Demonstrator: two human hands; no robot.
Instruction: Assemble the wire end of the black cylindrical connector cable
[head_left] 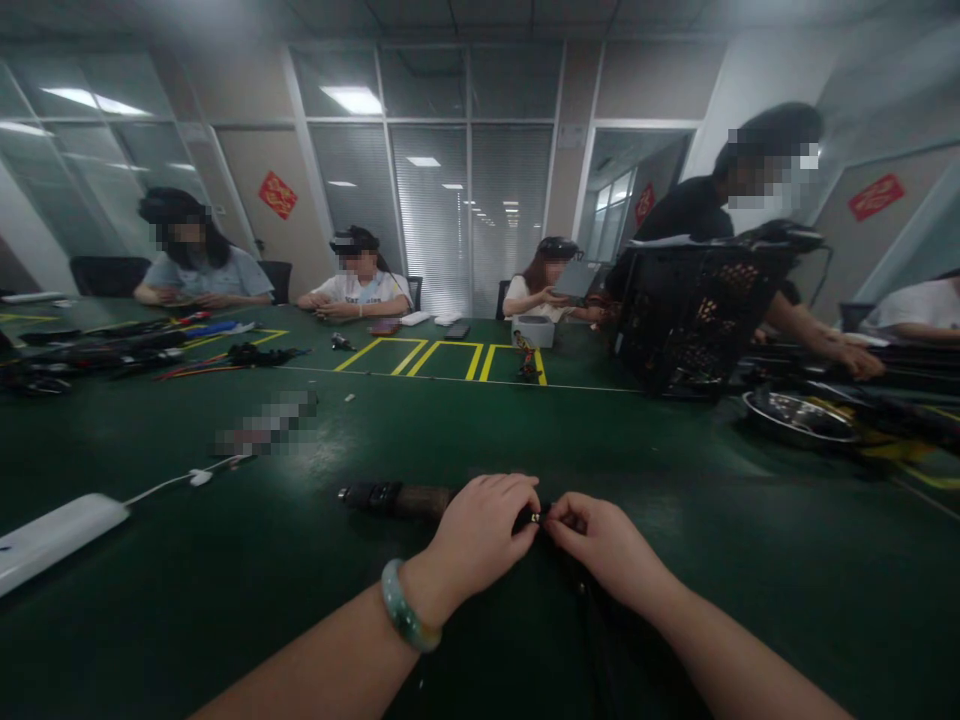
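Observation:
On the green table lies a dark cylindrical tool with a brownish middle, its black end pointing left. My left hand is closed over its right end, with the thumb and fingers around a small dark part that shows a shiny tip. Just right of that tip, my right hand pinches the small black end of a dark cable, which runs down toward the table's near edge. The fingertips of both hands are almost touching. A green bangle circles my left wrist.
A white power strip with a cord lies at the left. Bundled cables are at the far left. A black computer case and a metal bowl stand at the right. Several people are around the table's far side.

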